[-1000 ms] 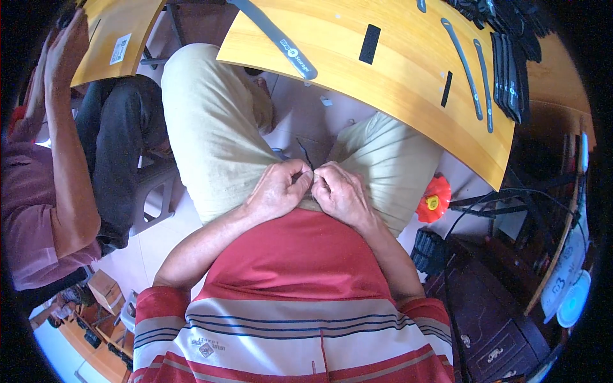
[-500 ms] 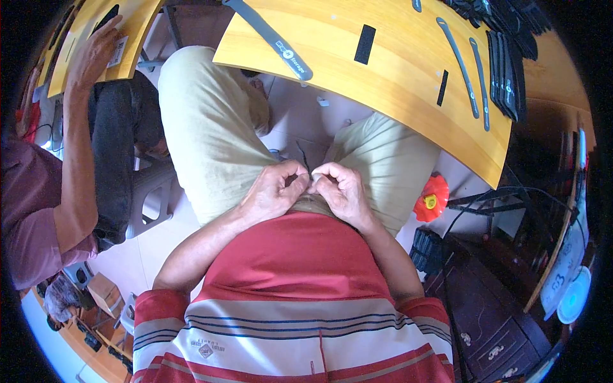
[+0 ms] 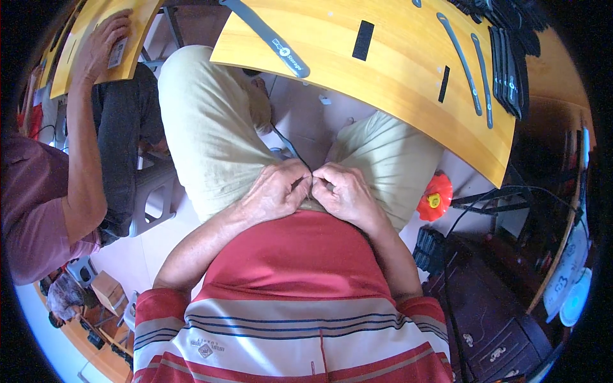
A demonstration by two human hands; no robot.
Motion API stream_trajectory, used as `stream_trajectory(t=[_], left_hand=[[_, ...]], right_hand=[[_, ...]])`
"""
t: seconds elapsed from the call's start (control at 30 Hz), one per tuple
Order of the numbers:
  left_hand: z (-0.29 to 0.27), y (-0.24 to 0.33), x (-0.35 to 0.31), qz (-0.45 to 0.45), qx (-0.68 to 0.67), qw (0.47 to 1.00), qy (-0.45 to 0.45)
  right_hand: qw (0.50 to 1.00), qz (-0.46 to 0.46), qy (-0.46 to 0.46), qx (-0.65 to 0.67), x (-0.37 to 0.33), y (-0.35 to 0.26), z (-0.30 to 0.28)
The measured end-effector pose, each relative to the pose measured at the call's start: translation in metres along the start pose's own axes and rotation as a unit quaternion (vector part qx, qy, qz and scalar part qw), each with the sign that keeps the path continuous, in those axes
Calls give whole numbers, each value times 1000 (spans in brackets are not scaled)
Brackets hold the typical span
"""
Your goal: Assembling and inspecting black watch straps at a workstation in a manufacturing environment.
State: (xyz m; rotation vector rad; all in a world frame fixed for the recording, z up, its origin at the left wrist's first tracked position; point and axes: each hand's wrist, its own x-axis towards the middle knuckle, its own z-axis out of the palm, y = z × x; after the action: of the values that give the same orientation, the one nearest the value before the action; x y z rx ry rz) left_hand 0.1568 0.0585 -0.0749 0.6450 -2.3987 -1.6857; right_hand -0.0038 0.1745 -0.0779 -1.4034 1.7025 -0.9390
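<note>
Over my lap, my left hand [image 3: 278, 186] and my right hand [image 3: 345, 191] meet with thumbs and fingers pinched together. A thin dark strap [image 3: 291, 147] runs from the pinch up and left between my knees, seen nearly edge-on. Both hands seem to grip its near end, which the fingers mostly hide. Beyond my knees, a wide grey strap [image 3: 268, 39] lies across the wooden table [image 3: 332, 60] and sticks out over its near edge. Also on the table are a black rectangular strip [image 3: 363, 40] and a smaller black strip [image 3: 444, 84].
Two narrow grey straps [image 3: 461, 64] and a stack of black straps [image 3: 506, 76] lie at the table's right end. A red-orange flower-shaped thing [image 3: 435, 196] is by my right knee. At left, another person's hand [image 3: 105, 48] rests over a second table [image 3: 137, 38].
The dark strap now stretches longer, toward upper left, from my pinched fingers. My hands stay close together. The other person's hand has shifted on its table, and the view has moved slightly.
</note>
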Motion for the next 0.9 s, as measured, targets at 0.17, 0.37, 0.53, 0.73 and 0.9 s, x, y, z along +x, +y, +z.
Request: stream_trajectory(t=[0.17, 0.37, 0.53, 0.73, 0.9], left_hand=[[0, 1, 0, -2, -6, 1000, -1], [-4, 4, -3, -49, -110, 992, -33], [-4, -3, -7, -91, -171, 980, -42], [-9, 7, -6, -138, -103, 984, -44], [-8, 12, -5, -139, -84, 986, -35]], right_hand=[[997, 66, 3, 38, -1, 3, 4], [954, 123, -48, 267, 0, 16, -1], [936, 112, -44, 332, 0, 8, -3], [958, 123, -60, 250, -3, 0, -2], [974, 69, -24, 215, -7, 5, 5]])
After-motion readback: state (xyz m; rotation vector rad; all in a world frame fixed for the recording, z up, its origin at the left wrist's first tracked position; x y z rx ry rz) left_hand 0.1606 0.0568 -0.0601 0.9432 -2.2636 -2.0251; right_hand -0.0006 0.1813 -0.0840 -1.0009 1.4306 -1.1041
